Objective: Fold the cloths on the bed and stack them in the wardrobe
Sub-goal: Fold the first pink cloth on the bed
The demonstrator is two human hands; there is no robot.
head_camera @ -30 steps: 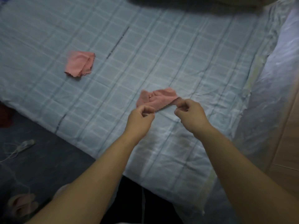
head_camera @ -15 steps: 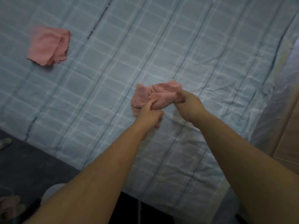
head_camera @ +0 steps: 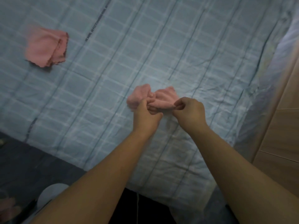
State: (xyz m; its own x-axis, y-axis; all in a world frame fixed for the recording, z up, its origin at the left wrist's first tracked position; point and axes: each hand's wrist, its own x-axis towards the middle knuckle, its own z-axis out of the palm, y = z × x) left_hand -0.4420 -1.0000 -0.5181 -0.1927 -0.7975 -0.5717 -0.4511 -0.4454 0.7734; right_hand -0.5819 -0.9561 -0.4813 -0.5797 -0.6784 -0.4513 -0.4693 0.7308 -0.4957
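**Both Hands Gripping the Crumpled Pink Cloth on the Bed**

1. Left hand. My left hand (head_camera: pixel 146 115) sits at the near edge of the crumpled pink cloth (head_camera: pixel 163 98). The fingers are curled inward and pressed together. The thumb points away from me and pinches a fold near the middle of the cloth.

2. Right hand. My right hand (head_camera: pixel 189 113) is just to the right of the left, with a narrow gap between them. Thumb and forefinger pinch the near right end of the same cloth. The remaining fingers are curled under the palm.

3. Cloth position. The cloth is bunched into two lobes, left and right of a tight centre. It lies on the checked blue bed sheet (head_camera: pixel 113 62), toward the right side of the bed and just beyond my knuckles. I cannot tell whether the pinched edge is lifted off the sheet.

4. Second cloth. A second pink cloth (head_camera: pixel 46 47) lies on the sheet at the far left, well apart from my hands. It is loosely doubled over, with its scalloped edges showing on the right side.

5. Surroundings. A wooden panel (head_camera: pixel 284 126) runs along the right side of the bed. Dark floor (head_camera: pixel 24 159) shows at the near left, with a pale round object (head_camera: pixel 51 193) on it beside my left forearm.
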